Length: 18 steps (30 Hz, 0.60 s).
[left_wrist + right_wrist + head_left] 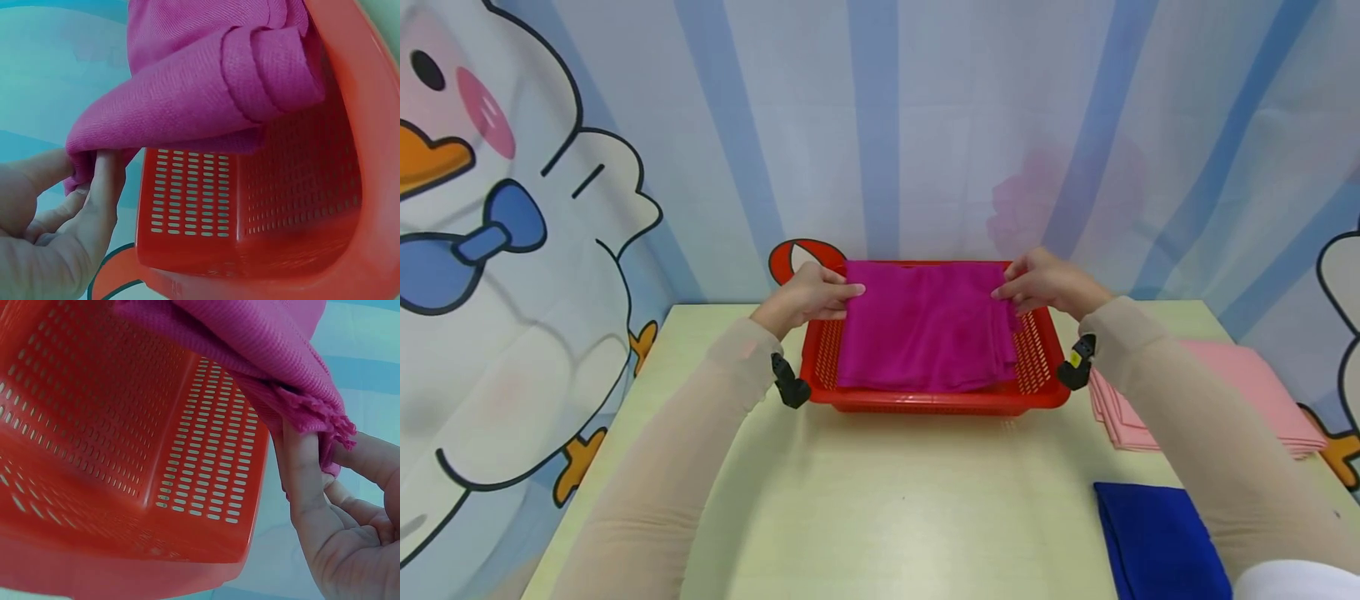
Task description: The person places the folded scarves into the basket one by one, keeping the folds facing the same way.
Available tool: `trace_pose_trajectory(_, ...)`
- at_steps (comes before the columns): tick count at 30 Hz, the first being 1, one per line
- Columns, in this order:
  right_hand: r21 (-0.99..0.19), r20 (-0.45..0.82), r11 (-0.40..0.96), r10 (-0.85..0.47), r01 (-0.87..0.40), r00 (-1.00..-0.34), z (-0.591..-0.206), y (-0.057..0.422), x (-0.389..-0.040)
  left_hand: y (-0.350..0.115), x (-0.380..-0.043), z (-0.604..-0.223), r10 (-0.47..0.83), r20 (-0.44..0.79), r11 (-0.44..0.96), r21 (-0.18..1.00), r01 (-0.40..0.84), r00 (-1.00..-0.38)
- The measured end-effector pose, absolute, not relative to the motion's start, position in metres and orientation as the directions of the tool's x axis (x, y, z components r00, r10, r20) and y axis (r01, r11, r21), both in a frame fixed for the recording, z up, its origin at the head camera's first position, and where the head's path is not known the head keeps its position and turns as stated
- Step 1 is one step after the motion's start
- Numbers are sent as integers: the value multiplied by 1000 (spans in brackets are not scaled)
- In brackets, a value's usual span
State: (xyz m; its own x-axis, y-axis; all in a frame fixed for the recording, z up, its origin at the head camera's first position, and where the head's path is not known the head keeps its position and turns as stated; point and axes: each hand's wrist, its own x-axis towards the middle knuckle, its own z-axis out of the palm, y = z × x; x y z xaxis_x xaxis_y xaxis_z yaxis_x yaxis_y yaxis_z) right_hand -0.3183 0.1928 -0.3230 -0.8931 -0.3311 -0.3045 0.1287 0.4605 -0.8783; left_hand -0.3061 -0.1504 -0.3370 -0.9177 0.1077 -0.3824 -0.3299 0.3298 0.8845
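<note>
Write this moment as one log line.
left hand: pinches magenta cloth | right hand: pinches opposite side | magenta cloth: folded, above red basket | table, right side: pink cloth, blue cloth

Folded magenta cloth (925,329) hangs — layered — over the red basket (925,401).

Your right hand (344,531) has the pink cloth (256,344) pinched at a folded end, with a bit of frayed edge (319,415) poking out by your fingers. The red basket (200,534) is just beside, slotted holes all over, with cloth hanging over part of it.
</note>
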Motion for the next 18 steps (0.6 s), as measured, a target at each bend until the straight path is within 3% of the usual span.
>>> trace_pose_trajectory(18,-861,-307,500,-365,93,-879,-333,188,-323,-144,-311,-349,104,-378,349,880,-322,-920)
